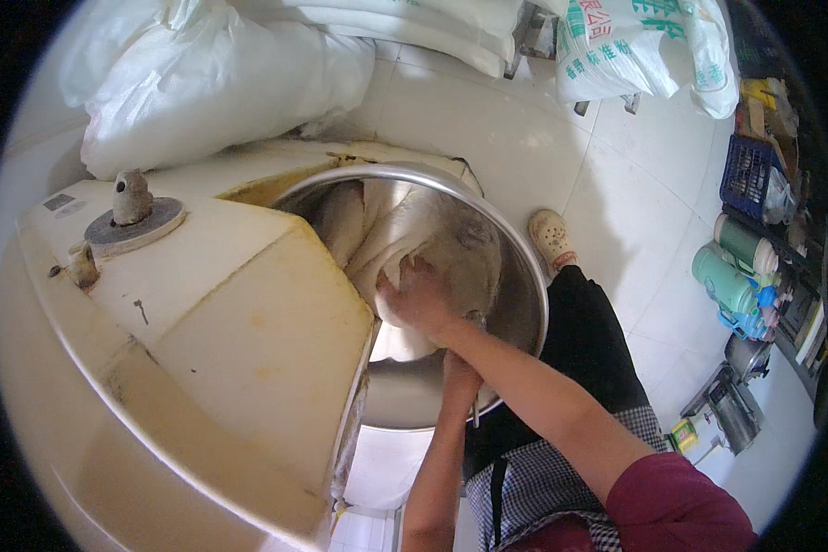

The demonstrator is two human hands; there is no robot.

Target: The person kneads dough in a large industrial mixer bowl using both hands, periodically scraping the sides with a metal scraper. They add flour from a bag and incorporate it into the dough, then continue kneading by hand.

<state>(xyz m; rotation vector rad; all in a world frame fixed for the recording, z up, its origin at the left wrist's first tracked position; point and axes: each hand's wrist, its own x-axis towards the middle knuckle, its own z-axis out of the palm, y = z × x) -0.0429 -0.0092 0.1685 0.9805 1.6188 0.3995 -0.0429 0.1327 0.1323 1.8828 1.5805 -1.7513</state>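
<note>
A large mass of pale dough [400, 341] lies in the round steel bowl [541, 297] of a dough mixer. My right hand [417, 293] presses into the dough, its fingers spread and curled into the surface. Just below the right wrist is my left hand [461, 376], inside the bowl near its front rim; its fingers are mostly hidden by the right forearm. A thin metal piece [476, 414] shows beside the left wrist at the rim; whether that hand holds it cannot be seen.
The cream mixer housing [269, 331] overhangs the bowl's left side. White sacks [234, 90] lie behind it, and a printed flour sack [621, 55] is at the upper right. A blue plastic basket [745, 172] and green vacuum flasks [728, 276] stand at the far right. My shoe [552, 234] is beside the bowl.
</note>
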